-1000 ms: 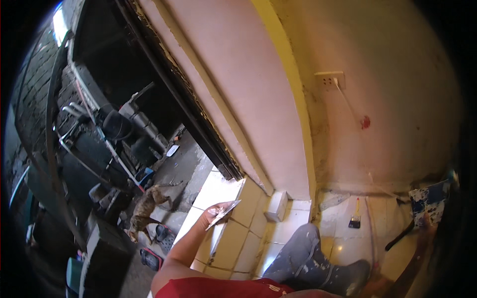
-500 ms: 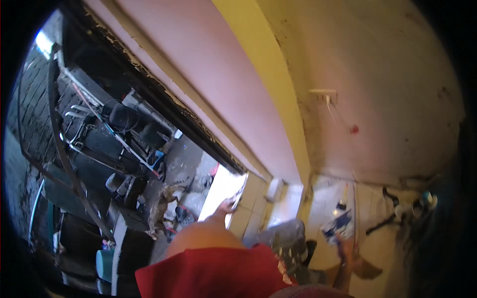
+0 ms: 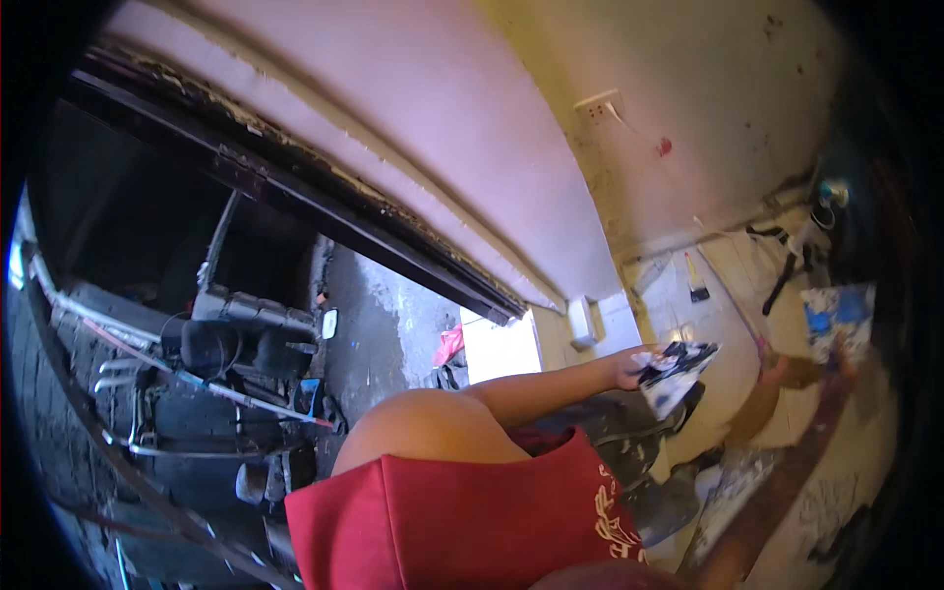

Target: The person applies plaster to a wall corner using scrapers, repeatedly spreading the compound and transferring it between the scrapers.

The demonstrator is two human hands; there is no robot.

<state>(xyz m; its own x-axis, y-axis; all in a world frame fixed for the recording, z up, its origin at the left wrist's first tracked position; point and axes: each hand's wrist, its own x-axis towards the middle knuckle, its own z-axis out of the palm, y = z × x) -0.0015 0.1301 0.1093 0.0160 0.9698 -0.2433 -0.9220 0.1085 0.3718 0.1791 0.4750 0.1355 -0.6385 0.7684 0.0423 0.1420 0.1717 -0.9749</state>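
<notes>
The paint-stained rag [image 3: 674, 372] sits bunched in the left hand [image 3: 629, 369], held out above the tiled floor [image 3: 688, 305] near the wall corner. The right hand [image 3: 836, 354] grips a blue-white sheet [image 3: 836, 313]. By my judgement, the work is only midway: stains remain on the floor.

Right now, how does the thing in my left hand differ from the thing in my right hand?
The black-and-white patterned piece in the left hand is dark and pale with no colour; the blue-and-white piece at the right hand is mostly blue. The patterned piece is held low in front of the body; the blue one is raised toward the wall. Both look flat and thin.
</notes>
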